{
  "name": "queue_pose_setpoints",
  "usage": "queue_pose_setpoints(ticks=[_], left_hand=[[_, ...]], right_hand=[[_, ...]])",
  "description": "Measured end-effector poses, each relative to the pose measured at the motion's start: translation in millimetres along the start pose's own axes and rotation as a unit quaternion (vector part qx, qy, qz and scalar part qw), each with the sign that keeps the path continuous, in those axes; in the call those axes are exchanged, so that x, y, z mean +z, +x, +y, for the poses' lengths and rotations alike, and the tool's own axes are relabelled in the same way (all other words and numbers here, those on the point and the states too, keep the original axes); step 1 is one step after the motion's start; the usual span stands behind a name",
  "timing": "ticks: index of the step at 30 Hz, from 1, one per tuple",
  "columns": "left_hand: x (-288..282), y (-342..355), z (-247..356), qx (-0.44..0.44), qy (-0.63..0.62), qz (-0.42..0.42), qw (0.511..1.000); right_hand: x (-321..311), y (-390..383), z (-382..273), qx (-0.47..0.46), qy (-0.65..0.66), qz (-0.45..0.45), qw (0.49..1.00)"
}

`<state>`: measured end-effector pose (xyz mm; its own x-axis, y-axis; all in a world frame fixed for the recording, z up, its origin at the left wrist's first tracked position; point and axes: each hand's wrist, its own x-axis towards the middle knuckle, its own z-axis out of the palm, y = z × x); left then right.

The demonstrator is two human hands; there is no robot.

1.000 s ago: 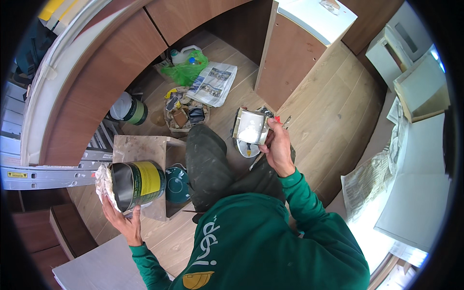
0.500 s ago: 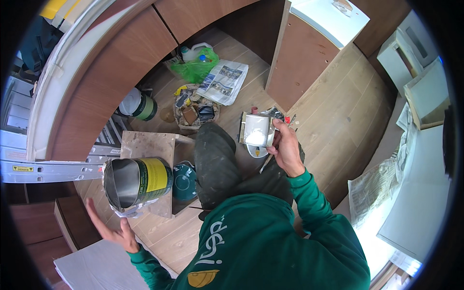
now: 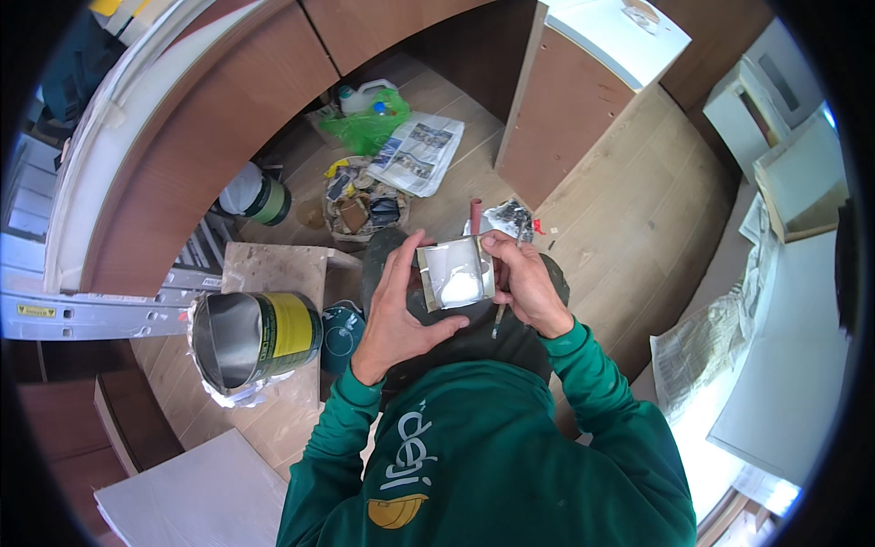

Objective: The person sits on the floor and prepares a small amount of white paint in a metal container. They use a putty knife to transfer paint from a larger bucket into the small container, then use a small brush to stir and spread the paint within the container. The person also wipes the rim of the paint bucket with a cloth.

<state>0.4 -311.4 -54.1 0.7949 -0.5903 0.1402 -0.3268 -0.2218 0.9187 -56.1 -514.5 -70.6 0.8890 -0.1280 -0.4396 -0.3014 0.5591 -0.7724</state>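
over the dark trousers (image 3: 521, 350), the right hand (image 3: 530, 284) is clamped on the edge of a small tray (image 3: 452, 272) smeared white; the left hand (image 3: 394, 319) spreads around its other side, though whether it touches is hard to tell. leftward sits an open can (image 3: 290, 323); farther off, a cluttered basket (image 3: 366, 215) and newspaper (image 3: 416, 153).

Floor (image 3: 629, 182): softly lit
Cabinet recess (image 3: 483, 55), twelve o'clock: deep shadow
Four o'clock: blown-out white glare
Rim: black, edges bowed
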Motion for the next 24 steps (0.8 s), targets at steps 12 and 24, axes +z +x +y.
queue_pose_setpoints(ticks=[12,24], left_hand=[[0,-2,-37,-0.053,-0.215,0.077,0.972],[1,-4,-41,-0.004,-0.105,0.112,0.988]], right_hand=[[-44,-17,-47,-0.244,-0.099,0.162,0.951],[-8,-68,-56,-0.207,-0.223,-0.008,0.953]])
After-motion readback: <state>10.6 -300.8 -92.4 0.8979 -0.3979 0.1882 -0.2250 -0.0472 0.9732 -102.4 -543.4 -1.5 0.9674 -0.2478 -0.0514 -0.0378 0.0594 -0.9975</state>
